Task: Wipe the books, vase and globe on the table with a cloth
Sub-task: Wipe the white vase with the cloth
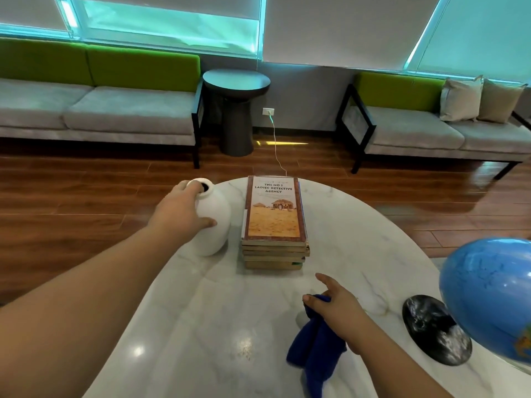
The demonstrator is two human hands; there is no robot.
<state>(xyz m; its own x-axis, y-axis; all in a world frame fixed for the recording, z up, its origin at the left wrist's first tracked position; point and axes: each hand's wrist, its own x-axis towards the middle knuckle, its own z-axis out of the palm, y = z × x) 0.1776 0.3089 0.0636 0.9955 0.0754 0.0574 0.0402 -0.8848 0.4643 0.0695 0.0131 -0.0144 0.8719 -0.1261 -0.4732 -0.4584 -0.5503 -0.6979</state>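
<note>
A white vase (214, 222) stands at the left of the white marble table (218, 317). My left hand (181, 209) grips its neck and shoulder. To its right lies a stack of several books (274, 222), the top cover orange and brown. My right hand (336, 305) holds a dark blue cloth (314, 349) above the table in front of the books; the cloth hangs down from my fingers. A blue globe (488, 297) on a black marbled base (434, 328) stands at the right edge.
Beyond the table is wooden floor (86, 196). Grey and green sofas (115, 107) line the far wall, with a dark round side table (236, 110) between them. A white cable (275, 145) runs from a wall socket towards the table.
</note>
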